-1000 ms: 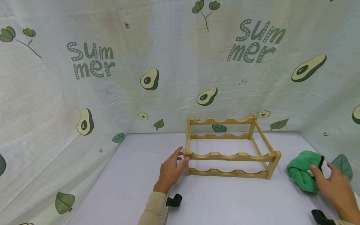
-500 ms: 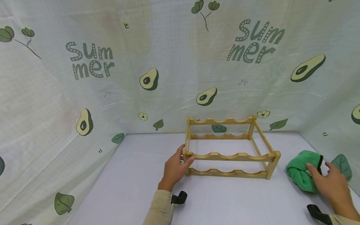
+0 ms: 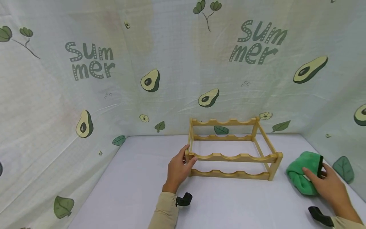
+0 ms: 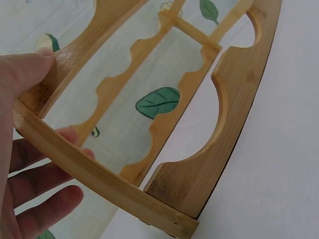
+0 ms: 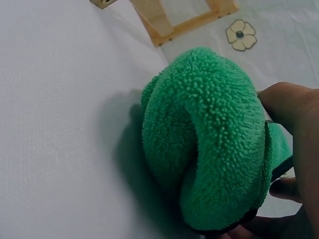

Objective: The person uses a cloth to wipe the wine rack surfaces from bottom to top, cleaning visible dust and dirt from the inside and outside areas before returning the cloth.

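Cloth (visibly nubbly only in R-wrist cam) is pinched by R hand; L hand grips rack.

A pale, creased fabric backdrop rises behind the far edge of a white worktop and along its left and right edges. Grey-green "summer" lettering runs high above the far edge, among avocado prints; leaf prints lie near both far corners. Soft light.

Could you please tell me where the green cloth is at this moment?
In the head view, the green cloth is at the right side, just to the right of the wooden rack, gripped by the right hand.
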Tool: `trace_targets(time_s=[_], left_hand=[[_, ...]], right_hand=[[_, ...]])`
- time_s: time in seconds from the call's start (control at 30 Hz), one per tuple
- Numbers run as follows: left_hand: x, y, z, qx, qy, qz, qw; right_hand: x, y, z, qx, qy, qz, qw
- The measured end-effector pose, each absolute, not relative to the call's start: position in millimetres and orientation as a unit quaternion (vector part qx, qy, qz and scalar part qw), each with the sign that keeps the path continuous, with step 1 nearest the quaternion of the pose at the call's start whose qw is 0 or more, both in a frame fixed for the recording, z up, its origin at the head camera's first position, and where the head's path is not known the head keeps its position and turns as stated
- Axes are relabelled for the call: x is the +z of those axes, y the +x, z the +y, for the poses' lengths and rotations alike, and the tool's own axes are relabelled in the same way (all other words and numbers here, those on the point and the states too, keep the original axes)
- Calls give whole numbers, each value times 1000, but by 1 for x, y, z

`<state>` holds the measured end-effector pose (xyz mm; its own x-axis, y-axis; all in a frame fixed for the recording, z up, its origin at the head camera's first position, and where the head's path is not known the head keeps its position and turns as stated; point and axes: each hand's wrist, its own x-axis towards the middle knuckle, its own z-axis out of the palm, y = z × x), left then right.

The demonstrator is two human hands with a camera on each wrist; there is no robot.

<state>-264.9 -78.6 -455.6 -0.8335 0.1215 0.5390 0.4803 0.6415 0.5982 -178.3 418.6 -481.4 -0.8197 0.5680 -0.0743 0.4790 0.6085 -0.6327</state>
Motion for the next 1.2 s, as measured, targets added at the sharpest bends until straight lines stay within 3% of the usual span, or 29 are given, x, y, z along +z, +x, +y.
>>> trace_targets(time_s=[0.37, 0.63, 1.2], left_hand=[[-462, -265, -82, -418, -138, -873, 209], [-463, -270, -77, -419, -154, -864, 234], [-461, -275, -65, -428, -167, -858, 230]], right_hand=[[-479, -180, 411, 319, -264, -910, 30], [-484, -179, 408, 319, -247, -913, 63], [-487, -171, 411, 345, -222, -901, 139]])
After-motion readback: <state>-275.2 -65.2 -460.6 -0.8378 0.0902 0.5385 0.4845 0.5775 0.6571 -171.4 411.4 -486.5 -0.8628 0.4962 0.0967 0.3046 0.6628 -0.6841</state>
